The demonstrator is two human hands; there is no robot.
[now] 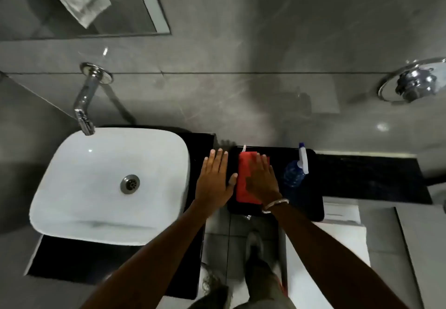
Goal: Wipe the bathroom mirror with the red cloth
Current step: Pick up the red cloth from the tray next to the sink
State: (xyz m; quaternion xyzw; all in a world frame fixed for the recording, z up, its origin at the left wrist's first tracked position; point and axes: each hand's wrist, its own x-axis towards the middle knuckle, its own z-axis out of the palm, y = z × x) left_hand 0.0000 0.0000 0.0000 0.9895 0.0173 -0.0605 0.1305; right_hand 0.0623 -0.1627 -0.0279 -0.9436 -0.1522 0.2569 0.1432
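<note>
The room was a grey-tiled bathroom, seen from above, with a black counter (362, 176) running across the middle of the frame. At centre, my right hand (261, 179) lay flat on the red cloth (243, 180), fingers straight and close together, pressing down rather than gripping; nothing was pinched yet. The cloth sat folded on a black tray (311, 212), its left strip showing beside my palm. Just left of it, my left hand (214, 180) was spread flat and empty, fingers apart, thumb tip reaching to the cloth's edge, the palm over the gap between tray and basin.

Moving outward, a blue spray bottle (295, 172) stood on the tray just right of the cloth. The white basin (72, 188) filled the left of the frame, with the chrome tap (84, 106) above it on the wall. The mirror (120, 19) was in the upper left corner, well apart from both hands, reflecting a pale towel.

I judged this to be the very start: the cloth was not yet lifted, and the mirror untouched. The next move called for curling my right fingers round the cloth, lifting it clear of the tray without knocking the bottle, then carrying it up and left to the glass.
</note>
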